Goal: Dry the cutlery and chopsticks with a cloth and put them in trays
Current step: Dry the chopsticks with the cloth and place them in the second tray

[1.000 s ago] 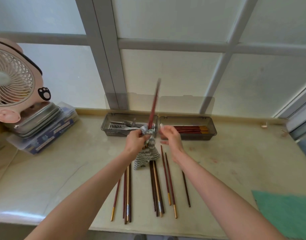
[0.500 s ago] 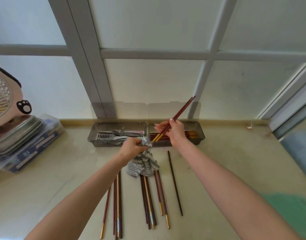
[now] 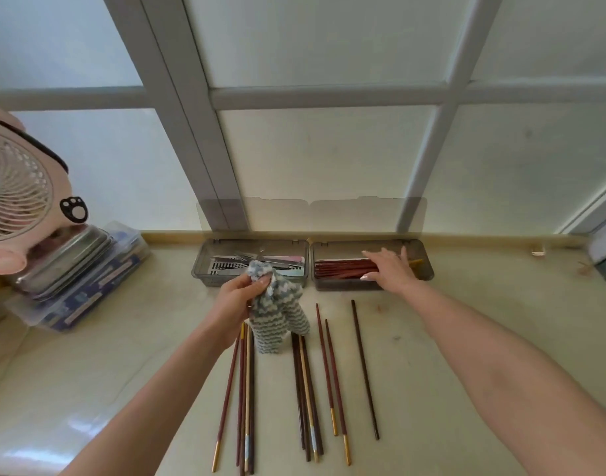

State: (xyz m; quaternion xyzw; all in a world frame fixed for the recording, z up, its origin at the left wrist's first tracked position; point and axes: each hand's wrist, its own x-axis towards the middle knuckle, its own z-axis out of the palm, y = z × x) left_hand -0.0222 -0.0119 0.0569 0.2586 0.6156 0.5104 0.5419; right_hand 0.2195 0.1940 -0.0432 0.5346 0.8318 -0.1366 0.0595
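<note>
**Status: left hand (image 3: 238, 300) on cloth (image 3: 279, 317), right hand (image 3: 390, 269) in right tray (image 3: 346, 286)**

Left tray (image 3: 205, 274): clear grey plastic, metal cutlery (image 3: 232, 264) inside. Left hand grips bunched knit cloth, grey-white zigzag, above loose chopsticks (image 3: 305, 389): thin, dark red, some gold-tipped, parallel on glossy beige counter (image 3: 500, 286). Right hand lies flat, fingers straight, on red chopsticks (image 3: 342, 267) in right tray. Counter open further right.

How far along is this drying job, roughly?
Done: cutlery lies in the left tray, and red chopsticks lie in the right tray. In hand: the right hand rests flat on that bundle, and the left hand grips the cloth. Left: around ten loose chopsticks lie on the counter, so plenty remains.
</note>
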